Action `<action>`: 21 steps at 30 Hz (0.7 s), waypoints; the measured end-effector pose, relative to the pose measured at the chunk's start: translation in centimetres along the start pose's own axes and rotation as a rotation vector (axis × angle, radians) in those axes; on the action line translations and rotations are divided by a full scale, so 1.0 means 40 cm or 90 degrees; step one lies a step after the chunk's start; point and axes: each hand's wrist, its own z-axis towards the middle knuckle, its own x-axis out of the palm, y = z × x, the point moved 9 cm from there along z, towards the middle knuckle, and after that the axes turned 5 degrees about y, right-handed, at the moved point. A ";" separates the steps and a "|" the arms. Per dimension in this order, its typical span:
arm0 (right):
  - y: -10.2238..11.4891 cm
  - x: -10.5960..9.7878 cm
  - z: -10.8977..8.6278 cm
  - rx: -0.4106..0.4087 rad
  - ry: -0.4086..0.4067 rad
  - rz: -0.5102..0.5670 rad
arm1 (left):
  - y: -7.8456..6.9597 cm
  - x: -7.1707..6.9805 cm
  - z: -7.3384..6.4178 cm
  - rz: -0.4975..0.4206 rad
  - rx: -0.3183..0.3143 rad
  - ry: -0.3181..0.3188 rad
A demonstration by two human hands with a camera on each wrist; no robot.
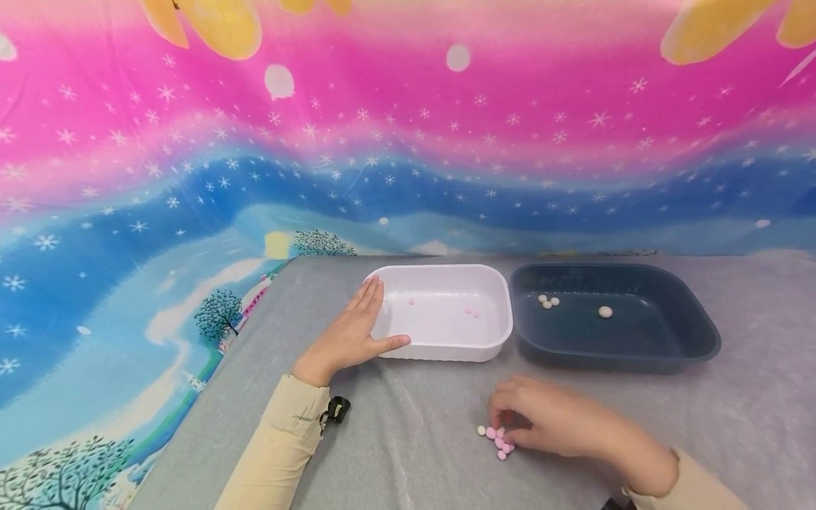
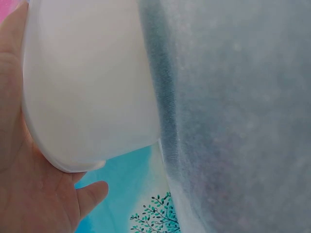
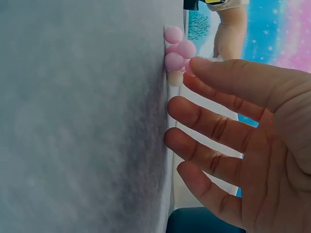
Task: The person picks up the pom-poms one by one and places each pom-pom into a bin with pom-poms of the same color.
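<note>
Low and right of centre in my head view I count at least five pink balls (image 1: 499,443) and one cream ball (image 1: 481,430) on the table (image 1: 408,432). The right hand (image 1: 545,416) has thumb and forefinger at them; whether they pinch one, I cannot tell. Mid-frame, the left hand (image 1: 347,336), thumb spread from straight fingers, rests on a white tray (image 1: 446,351) with three pink pieces (image 1: 411,302); right of it, a dark tray (image 1: 612,356) has four cream pieces (image 1: 605,312).
</note>
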 end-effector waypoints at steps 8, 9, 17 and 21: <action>0.004 0.002 0.002 0.008 0.005 0.006 | 0.000 0.001 0.002 -0.002 0.000 0.000; 0.004 0.002 0.003 0.011 0.006 0.005 | 0.000 0.001 0.001 -0.001 0.000 0.000; 0.006 0.002 0.007 0.016 0.008 -0.002 | 0.001 0.001 0.001 0.003 0.001 -0.002; 0.005 0.002 0.008 0.012 0.008 0.002 | 0.001 0.001 0.000 0.001 -0.001 0.000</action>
